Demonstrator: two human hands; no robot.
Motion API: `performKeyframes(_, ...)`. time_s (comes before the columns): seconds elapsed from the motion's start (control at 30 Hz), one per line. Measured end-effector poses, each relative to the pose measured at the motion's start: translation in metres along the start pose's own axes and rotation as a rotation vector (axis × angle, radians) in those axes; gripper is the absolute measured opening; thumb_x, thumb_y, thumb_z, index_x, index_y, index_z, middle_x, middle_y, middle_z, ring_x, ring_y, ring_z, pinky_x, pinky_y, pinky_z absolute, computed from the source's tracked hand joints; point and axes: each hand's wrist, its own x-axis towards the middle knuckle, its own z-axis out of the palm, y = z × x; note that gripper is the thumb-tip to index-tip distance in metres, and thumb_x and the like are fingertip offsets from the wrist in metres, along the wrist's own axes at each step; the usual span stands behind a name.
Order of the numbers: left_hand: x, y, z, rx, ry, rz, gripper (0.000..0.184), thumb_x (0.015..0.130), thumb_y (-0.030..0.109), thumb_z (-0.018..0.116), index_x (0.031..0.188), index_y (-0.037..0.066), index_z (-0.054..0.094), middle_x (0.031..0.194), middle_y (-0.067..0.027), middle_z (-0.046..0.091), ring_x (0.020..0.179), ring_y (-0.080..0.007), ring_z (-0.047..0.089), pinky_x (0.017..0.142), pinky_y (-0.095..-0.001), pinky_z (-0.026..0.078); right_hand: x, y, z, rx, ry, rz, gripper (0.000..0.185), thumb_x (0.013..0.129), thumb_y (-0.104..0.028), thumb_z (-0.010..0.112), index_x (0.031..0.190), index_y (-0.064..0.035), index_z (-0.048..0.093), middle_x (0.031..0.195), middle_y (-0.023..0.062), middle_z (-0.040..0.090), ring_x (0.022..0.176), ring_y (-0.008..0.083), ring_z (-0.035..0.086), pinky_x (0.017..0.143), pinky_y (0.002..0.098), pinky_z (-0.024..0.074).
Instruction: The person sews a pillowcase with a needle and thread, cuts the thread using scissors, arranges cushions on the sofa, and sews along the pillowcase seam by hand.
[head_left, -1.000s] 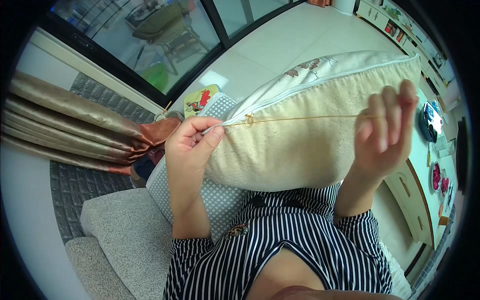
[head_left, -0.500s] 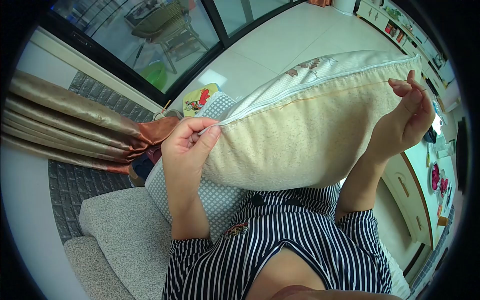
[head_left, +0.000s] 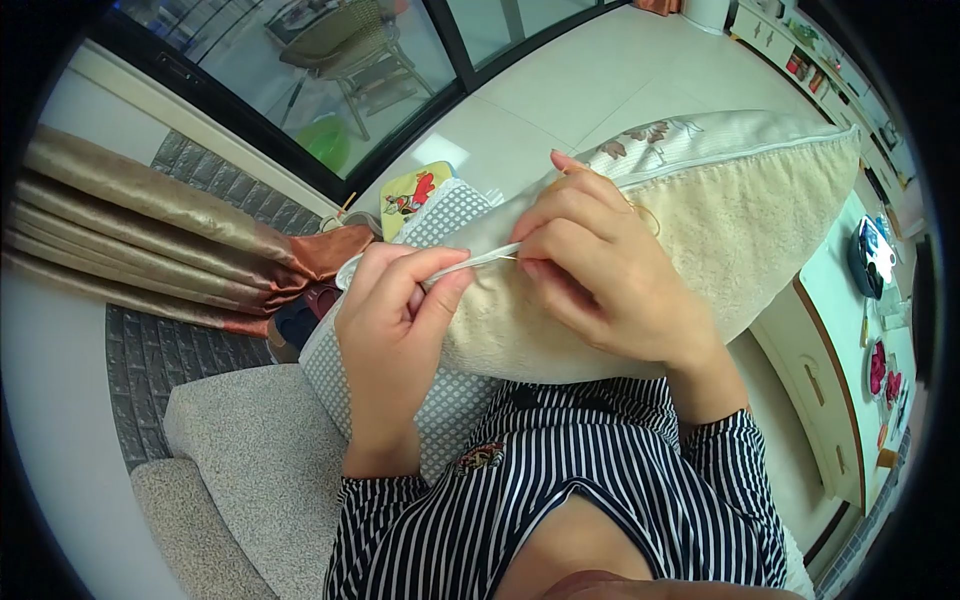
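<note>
A plump cushion (head_left: 740, 225), cream on its fuzzy side and white with brown flowers on the other, lies across my lap. My left hand (head_left: 395, 325) pinches its piped, zipped edge between thumb and fingers. Close beside it, my right hand (head_left: 620, 270) is closed at the same edge. A thin, shiny sliver like a sewing needle (head_left: 508, 257) shows at its fingertips, close against the edge. Loops of orange-yellow thread (head_left: 648, 215) stand out behind the right hand's knuckles. The right fingertips are partly hidden.
A grey sofa (head_left: 240, 460) and dotted fabric (head_left: 440, 410) are at my left. Beyond the cushion sits a yellow cartoon-printed item (head_left: 420, 190). A brown curtain (head_left: 150, 240) hangs left, by the glass door (head_left: 455, 60). A white drawer cabinet (head_left: 815, 370) stands right.
My right hand has come from the far right, where it held the thread drawn out, to the cushion edge beside my left hand. The stretched thread is now slack and looped.
</note>
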Motion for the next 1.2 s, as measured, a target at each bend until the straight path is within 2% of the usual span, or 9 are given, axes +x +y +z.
performKeyframes(0.17, 0.003, -0.007, -0.017, 0.221, -0.059, 0.105, 0.02, 0.076, 0.012, 0.078, 0.095, 0.008, 0.073, 0.085, -0.0019, 0.059, 0.071, -0.0162, 0.054, 0.063, -0.0277, 0.043, 0.0, -0.002, -0.004, 0.038, 0.011, -0.007, 0.014, 0.076, 0.002, 0.066, 0.086, -0.0044, 0.06, 0.095, 0.0072, 0.06, 0.093, 0.0268, 0.059, 0.112, 0.0556, 0.0355)
performKeyframes(0.23, 0.006, -0.015, -0.024, 0.396, -0.015, 0.268, 0.021, 0.075, 0.017, 0.077, 0.095, 0.01, 0.074, 0.088, -0.0021, 0.061, 0.085, -0.0212, 0.058, 0.079, -0.035, 0.043, 0.002, -0.001, -0.006, 0.032, 0.027, 0.018, 0.013, 0.076, 0.002, 0.065, 0.086, -0.0038, 0.059, 0.094, 0.0079, 0.06, 0.092, 0.0277, 0.059, 0.112, 0.056, 0.0348)
performKeyframes(0.27, 0.005, -0.014, -0.025, 0.399, -0.013, 0.265, 0.021, 0.075, 0.017, 0.077, 0.095, 0.01, 0.074, 0.088, -0.0021, 0.061, 0.085, -0.0212, 0.058, 0.079, -0.035, 0.043, 0.003, -0.001, -0.007, 0.036, 0.025, 0.015, 0.013, 0.076, 0.002, 0.065, 0.086, -0.0038, 0.059, 0.094, 0.0079, 0.06, 0.092, 0.0277, 0.059, 0.112, 0.056, 0.0348)
performKeyframes(0.33, 0.004, -0.012, -0.029, 0.503, 0.008, 0.319, 0.022, 0.078, 0.02, 0.075, 0.098, 0.011, 0.073, 0.092, -0.0016, 0.063, 0.093, -0.0207, 0.058, 0.09, -0.0383, 0.038, 0.004, -0.001, -0.009, -0.021, 0.036, -0.007, 0.018, 0.076, 0.0, 0.069, 0.089, -0.0033, 0.057, 0.093, 0.0085, 0.06, 0.091, 0.0296, 0.06, 0.106, 0.0529, 0.0414)
performKeyframes(0.57, 0.003, -0.021, -0.042, 0.519, 0.014, 0.284, 0.028, 0.078, 0.02, 0.075, 0.104, 0.011, 0.071, 0.095, -0.0018, 0.064, 0.094, -0.0193, 0.059, 0.089, -0.0366, 0.035, 0.005, -0.002, -0.006, -0.021, 0.047, -0.021, 0.018, 0.075, 0.001, 0.07, 0.088, -0.0034, 0.059, 0.094, 0.0088, 0.061, 0.09, 0.0296, 0.06, 0.106, 0.0529, 0.0414)
performKeyframes(0.87, 0.007, -0.028, -0.052, 0.48, -0.034, 0.293, 0.021, 0.078, 0.022, 0.076, 0.095, 0.011, 0.074, 0.091, 0.0001, 0.065, 0.091, -0.0163, 0.059, 0.088, -0.0358, 0.033, 0.007, -0.001, -0.007, -0.036, 0.031, -0.029, 0.018, 0.075, 0.001, 0.07, 0.089, -0.0033, 0.059, 0.095, 0.0086, 0.061, 0.09, 0.0289, 0.059, 0.106, 0.0536, 0.0415)
performKeyframes(1.07, 0.003, -0.01, -0.044, 0.696, 0.028, 0.307, 0.018, 0.08, 0.019, 0.074, 0.096, 0.012, 0.073, 0.095, -0.0003, 0.065, 0.091, -0.0174, 0.058, 0.091, -0.0376, 0.032, 0.007, 0.001, -0.006, -0.041, 0.034, -0.035, 0.018, 0.076, 0.001, 0.07, 0.09, -0.0033, 0.059, 0.095, 0.0085, 0.061, 0.09, 0.0287, 0.06, 0.105, 0.053, 0.042)
performKeyframes(1.17, 0.003, -0.005, -0.038, 0.759, 0.076, 0.295, 0.017, 0.082, 0.014, 0.072, 0.098, 0.011, 0.072, 0.098, -0.0021, 0.065, 0.089, -0.0197, 0.058, 0.086, -0.036, 0.038, 0.008, 0.001, -0.006, -0.044, 0.037, -0.034, 0.018, 0.076, 0.001, 0.07, 0.09, -0.0031, 0.059, 0.094, 0.0084, 0.061, 0.091, 0.0286, 0.06, 0.105, 0.0524, 0.0425)
performKeyframes(1.2, 0.003, -0.011, -0.035, 0.596, 0.065, 0.293, 0.016, 0.082, 0.01, 0.07, 0.098, 0.01, 0.071, 0.099, -0.0038, 0.064, 0.084, -0.0209, 0.058, 0.08, -0.0342, 0.041, 0.008, 0.0, -0.006, -0.041, 0.038, -0.033, 0.018, 0.076, 0.001, 0.07, 0.09, -0.0031, 0.059, 0.094, 0.0085, 0.061, 0.091, 0.0285, 0.06, 0.105, 0.0521, 0.0427)
